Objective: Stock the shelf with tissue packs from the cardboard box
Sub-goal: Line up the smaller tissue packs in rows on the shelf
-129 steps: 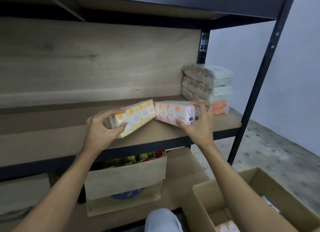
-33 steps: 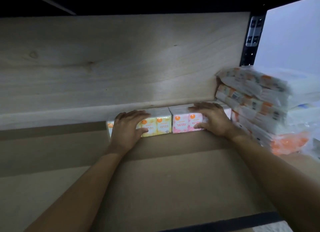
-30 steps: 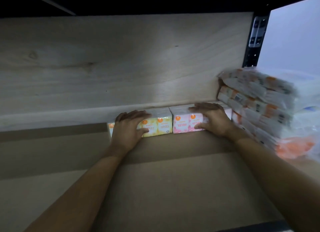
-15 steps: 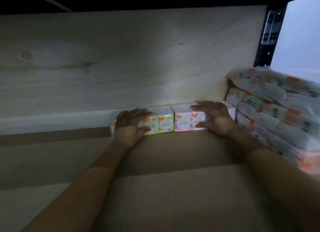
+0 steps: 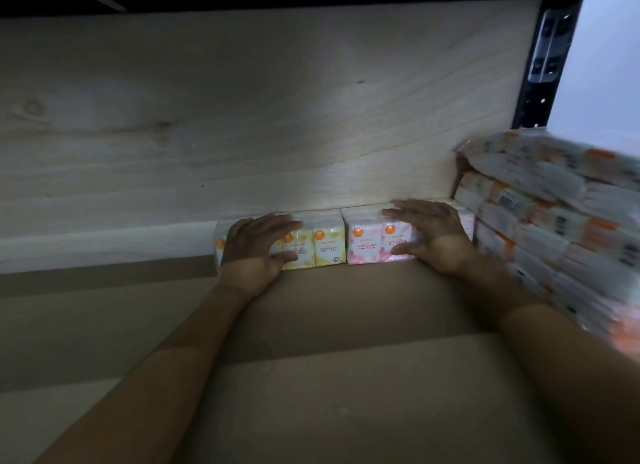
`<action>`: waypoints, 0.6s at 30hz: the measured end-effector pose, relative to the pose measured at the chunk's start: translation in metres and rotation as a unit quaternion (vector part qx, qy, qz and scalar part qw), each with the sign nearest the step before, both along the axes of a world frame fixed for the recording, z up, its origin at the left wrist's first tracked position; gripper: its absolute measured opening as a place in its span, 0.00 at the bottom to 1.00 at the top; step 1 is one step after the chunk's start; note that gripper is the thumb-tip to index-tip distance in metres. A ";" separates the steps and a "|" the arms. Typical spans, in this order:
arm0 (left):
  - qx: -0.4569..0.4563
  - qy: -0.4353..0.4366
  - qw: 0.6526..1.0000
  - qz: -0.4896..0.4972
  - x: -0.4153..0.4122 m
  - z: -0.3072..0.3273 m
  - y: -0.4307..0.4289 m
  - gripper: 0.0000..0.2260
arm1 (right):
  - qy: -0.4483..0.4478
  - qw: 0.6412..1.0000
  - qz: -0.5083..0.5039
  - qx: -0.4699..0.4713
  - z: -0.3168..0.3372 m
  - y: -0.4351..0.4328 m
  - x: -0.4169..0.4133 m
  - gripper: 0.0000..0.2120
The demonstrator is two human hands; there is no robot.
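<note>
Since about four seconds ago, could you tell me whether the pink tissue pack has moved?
Yes. The pink tissue pack has gone from the shelf's front edge back against the wooden back panel, under the right hand.

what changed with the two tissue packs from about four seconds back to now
Both packs went from the shelf's front edge to the back wall. The yellow pack and the pink pack now sit side by side, touching, the pink one beside the stack of packs. The left hand and right hand have stayed on them, now lying flatter. The stack has not moved.
</note>
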State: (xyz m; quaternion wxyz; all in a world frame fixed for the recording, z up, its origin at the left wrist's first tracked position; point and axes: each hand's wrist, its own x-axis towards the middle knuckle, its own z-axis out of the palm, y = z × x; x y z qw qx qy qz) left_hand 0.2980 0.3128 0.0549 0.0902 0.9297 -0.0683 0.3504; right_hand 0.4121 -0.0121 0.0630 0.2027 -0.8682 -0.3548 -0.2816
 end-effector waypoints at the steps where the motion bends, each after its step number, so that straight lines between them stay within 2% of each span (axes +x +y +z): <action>1: -0.001 0.000 1.000 -0.001 0.000 0.000 0.000 0.24 | 0.001 1.000 -0.001 -0.001 0.001 0.000 0.000 0.33; 7: -0.003 0.010 1.000 0.001 -0.006 0.005 -0.004 0.24 | 0.036 0.999 -0.026 -0.014 0.010 0.003 -0.009 0.35; 14: -0.039 0.090 0.995 -0.007 -0.016 0.018 -0.006 0.24 | 0.051 0.992 -0.085 -0.079 0.024 0.008 -0.032 0.35; 18: -0.010 0.105 0.994 0.005 -0.029 0.022 -0.008 0.27 | 0.056 0.995 -0.069 -0.041 0.028 0.005 -0.050 0.32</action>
